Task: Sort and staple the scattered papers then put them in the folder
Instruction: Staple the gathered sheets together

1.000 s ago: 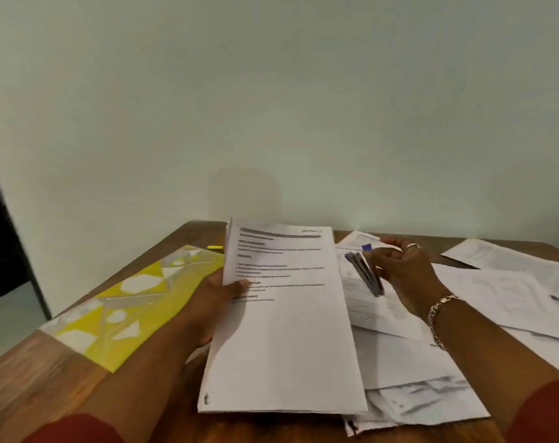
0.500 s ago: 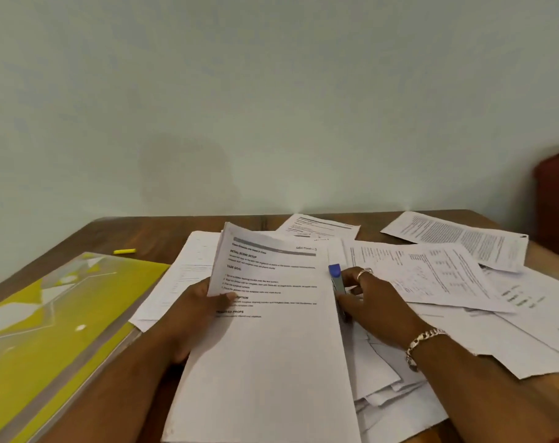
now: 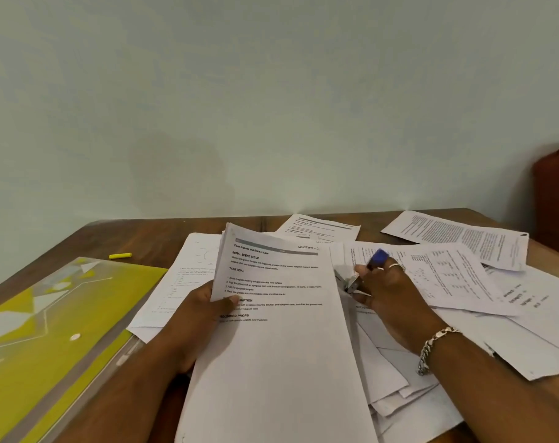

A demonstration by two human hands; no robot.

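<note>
My left hand (image 3: pixel 195 318) grips the left edge of a stack of printed pages (image 3: pixel 278 340), thumb on the top sheet, holding it tilted above the table. Just right of the stack, my right hand (image 3: pixel 390 292) holds a blue-and-metal stapler (image 3: pixel 366 271) with its jaws pointing toward the stack's right edge. A yellow patterned folder (image 3: pixel 48 330) lies shut on the table to the left. Several loose printed sheets (image 3: pixel 457 276) are spread over the table's middle and right.
A small yellow marker cap (image 3: pixel 120 256) lies on the brown wooden table (image 3: pixel 137 241) behind the folder. More sheets (image 3: pixel 319 228) lie near the back wall. A dark red object (image 3: pixel 554 203) stands at the right edge.
The view has swung right and down, bringing the right-hand sheets into sight. My right hand has lifted and turned the stapler beside the stack. My left hand keeps its hold.
</note>
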